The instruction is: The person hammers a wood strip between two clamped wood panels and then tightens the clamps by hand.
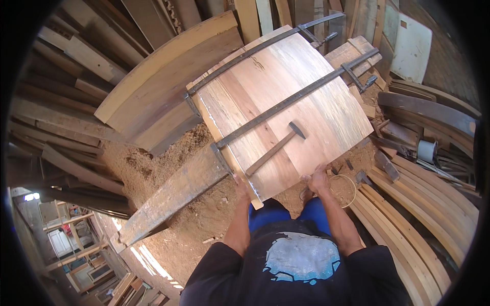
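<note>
Wood everywhere in this shot, no packages or labels that I can make out, just one pale flat board (413, 43) leaning at the top right among the planks. Main thing is the glued-up wooden panel (286, 102), sitting tilted right in front of the person, pale and reddish strips side by side. Two long dark bar clamps run across it: the upper clamp (255, 51) near the far edge, the lower clamp (291, 99) through the middle. A hammer (275, 148) with a wooden handle lies loose on the panel, just below the lower clamp, head pointing up-right.

Left hand (241, 184) is curled round the near edge of the panel at its lower left corner. Right hand (316, 179) is closed on the near edge too, a bit further right, fingers wrapped under so I can't tell how tight.

Around it: a thick grey beam (173, 196) runs out to the lower left, touching the panel's corner. Sawdust (148, 163) piled on the floor between. Curved wooden slats (408, 219) are stacked on the right, with a loop of thin wire (347, 188) just beside the right hand. Broad curved boards (163, 92) sit behind on the left.
</note>
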### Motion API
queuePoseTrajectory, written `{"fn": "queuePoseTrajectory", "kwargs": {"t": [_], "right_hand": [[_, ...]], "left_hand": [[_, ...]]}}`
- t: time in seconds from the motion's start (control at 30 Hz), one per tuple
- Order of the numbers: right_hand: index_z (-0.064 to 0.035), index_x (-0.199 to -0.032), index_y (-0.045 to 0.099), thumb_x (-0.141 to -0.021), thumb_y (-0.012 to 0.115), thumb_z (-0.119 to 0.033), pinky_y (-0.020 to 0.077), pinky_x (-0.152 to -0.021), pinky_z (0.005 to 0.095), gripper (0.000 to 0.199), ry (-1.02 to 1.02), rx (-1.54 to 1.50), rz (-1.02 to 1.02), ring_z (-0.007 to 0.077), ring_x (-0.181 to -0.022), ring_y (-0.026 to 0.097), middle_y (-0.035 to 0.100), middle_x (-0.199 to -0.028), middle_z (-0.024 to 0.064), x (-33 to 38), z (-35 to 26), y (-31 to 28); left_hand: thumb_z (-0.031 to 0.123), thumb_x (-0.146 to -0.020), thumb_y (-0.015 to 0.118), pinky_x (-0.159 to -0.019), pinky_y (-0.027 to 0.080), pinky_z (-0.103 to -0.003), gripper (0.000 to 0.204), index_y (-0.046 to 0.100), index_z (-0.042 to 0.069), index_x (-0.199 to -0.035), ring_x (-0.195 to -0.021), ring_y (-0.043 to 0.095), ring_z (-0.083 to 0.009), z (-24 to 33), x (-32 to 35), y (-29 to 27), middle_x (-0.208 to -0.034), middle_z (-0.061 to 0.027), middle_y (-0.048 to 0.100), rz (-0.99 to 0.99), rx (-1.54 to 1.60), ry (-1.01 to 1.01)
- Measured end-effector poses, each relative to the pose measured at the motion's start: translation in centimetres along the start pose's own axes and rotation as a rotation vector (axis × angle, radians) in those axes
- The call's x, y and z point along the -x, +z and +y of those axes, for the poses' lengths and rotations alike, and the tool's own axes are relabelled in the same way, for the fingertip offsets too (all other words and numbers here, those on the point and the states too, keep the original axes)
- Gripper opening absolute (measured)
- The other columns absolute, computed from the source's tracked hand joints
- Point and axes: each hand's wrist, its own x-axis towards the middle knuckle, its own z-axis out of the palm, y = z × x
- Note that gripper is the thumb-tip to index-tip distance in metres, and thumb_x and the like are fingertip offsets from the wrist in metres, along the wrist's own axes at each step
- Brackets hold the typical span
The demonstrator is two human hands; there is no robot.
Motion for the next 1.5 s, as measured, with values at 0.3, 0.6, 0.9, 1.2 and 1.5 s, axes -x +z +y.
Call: {"fn": "queuePoseTrajectory", "kwargs": {"t": [0.3,0.6,0.9,1.2,1.5], "right_hand": [[0.0102,-0.139,0.020,-0.085,0.068,-0.043,0.0456,-0.097,0.0465,0.090,-0.020,0.192,-0.123,0.0414,-0.115,0.058,0.060,-0.119,0.0311,-0.1,0.4,-5.1],[0.0083,-0.092,0.063,-0.091,0.061,-0.031,0.0529,-0.073,0.0411,0.039,-0.258,0.167,-0.401,0.0304,-0.078,0.069,0.069,-0.078,0.0199,-5.4,1.9,-10.3],[0.0052,-0.093,0.065,-0.091,0.056,-0.026,0.0513,-0.060,0.0355,0.033,-0.346,0.127,-0.306,0.0212,-0.063,0.067,0.069,-0.074,0.0140,-10.1,4.7,-15.9],[0.0034,-0.099,0.066,-0.088,0.060,-0.030,0.0499,-0.084,0.0445,0.036,-0.346,0.149,-0.152,0.0384,-0.095,0.066,0.068,-0.094,0.0252,-15.4,2.4,-21.7],[-0.0026,-0.112,0.059,-0.090,0.060,-0.029,0.0495,-0.083,0.0494,0.034,-0.691,0.399,-0.371,0.0431,-0.094,0.064,0.068,-0.095,0.0253,-14.8,-9.9,-23.9]], "left_hand": [[0.072,-0.094,0.031,-0.066,0.053,-0.035,0.079,0.060,0.001,-0.111,-0.072,0.061,-0.0210,-0.4,6.3,3.4,-0.084,-0.0083,0.062,0.101,0.093,0.165],[0.089,-0.078,0.031,-0.041,0.043,-0.043,0.079,0.054,0.014,-0.080,-0.045,0.049,-0.0250,-0.2,8.0,3.1,-0.058,-0.0052,0.048,-0.122,0.469,-0.180],[0.092,-0.076,0.023,-0.049,0.046,-0.046,0.089,0.059,0.012,-0.088,-0.056,0.054,-0.0280,1.0,9.0,3.8,-0.063,-0.0076,0.053,-0.018,0.565,-0.288],[0.076,-0.090,0.031,-0.064,0.048,-0.041,0.073,0.062,0.010,-0.099,-0.071,0.055,-0.0261,-4.1,3.7,4.1,-0.083,-0.0101,0.057,0.364,0.510,-0.135],[0.030,-0.097,0.052,-0.087,0.045,-0.043,0.038,0.056,-0.006,-0.107,-0.097,0.058,-0.0344,7.4,3.8,-0.8,-0.104,-0.0220,0.061,0.923,-0.019,0.446]]}}
